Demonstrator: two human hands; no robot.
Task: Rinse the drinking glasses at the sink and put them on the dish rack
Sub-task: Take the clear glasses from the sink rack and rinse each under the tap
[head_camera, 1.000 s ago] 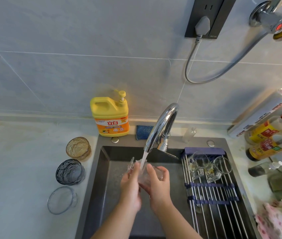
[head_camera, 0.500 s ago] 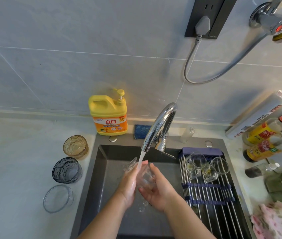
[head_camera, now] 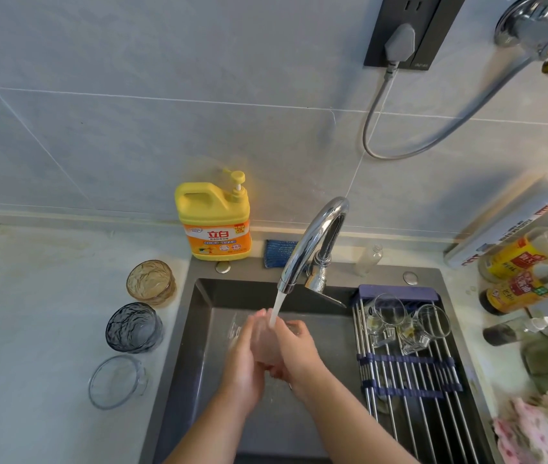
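Note:
A clear drinking glass [head_camera: 265, 343] sits between my left hand [head_camera: 244, 360] and my right hand [head_camera: 299, 353], both wrapped around it under the running water from the chrome faucet [head_camera: 309, 246], above the dark sink [head_camera: 205, 329]. The glass is blurred and mostly hidden by my fingers. Two clear glasses [head_camera: 388, 316] [head_camera: 428, 324] lie on their sides on the roll-up dish rack [head_camera: 409, 376] over the sink's right half. On the counter at left stand an amber glass [head_camera: 150, 283], a dark blue glass [head_camera: 133, 328] and a clear glass [head_camera: 117, 381].
A yellow dish-soap bottle [head_camera: 214, 219] and a blue sponge [head_camera: 277, 252] sit behind the sink. Sauce bottles [head_camera: 517, 279] and a foil roll [head_camera: 513, 219] crowd the right counter. A pink cloth [head_camera: 540, 430] lies at the lower right.
My hands have turned the glass under the stream and closed tighter around it. The view shifted slightly right.

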